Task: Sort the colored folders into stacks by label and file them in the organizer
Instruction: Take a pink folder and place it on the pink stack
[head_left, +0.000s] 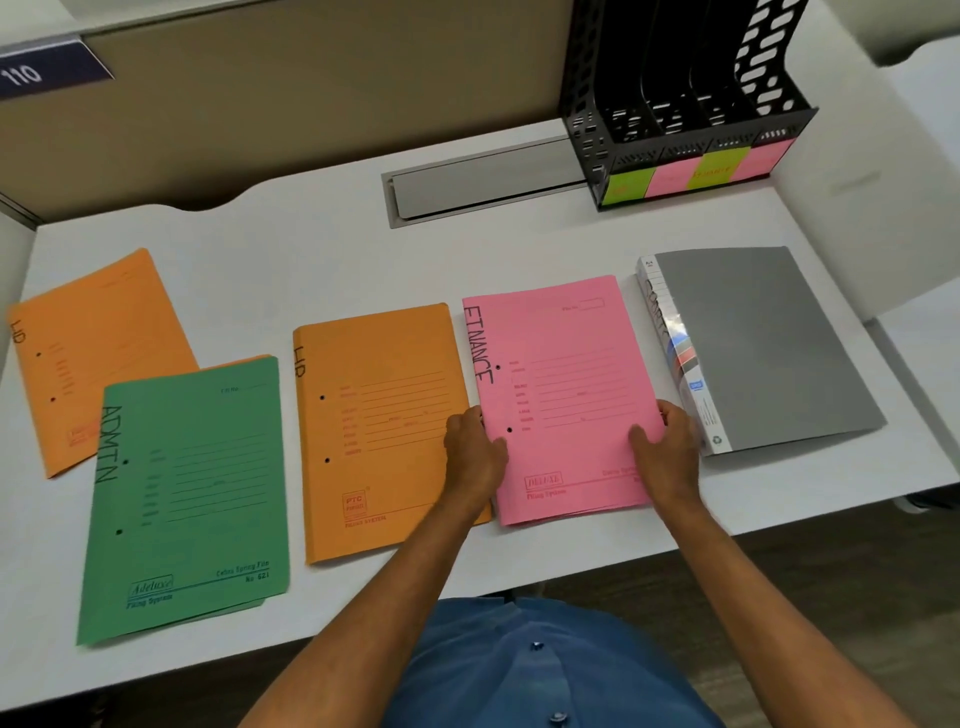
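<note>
Bright even overhead light, soft shadows, edges warped.

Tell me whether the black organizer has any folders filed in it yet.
Empty as far as shown: the black organizer stands upright at the desk's back right, and its visible slots hold no folders. Its upper part is cut off by the frame.

An office cubicle: white desk (332, 260), beige partition (311, 78), black file organizer (675, 104), labelled folders.
</note>
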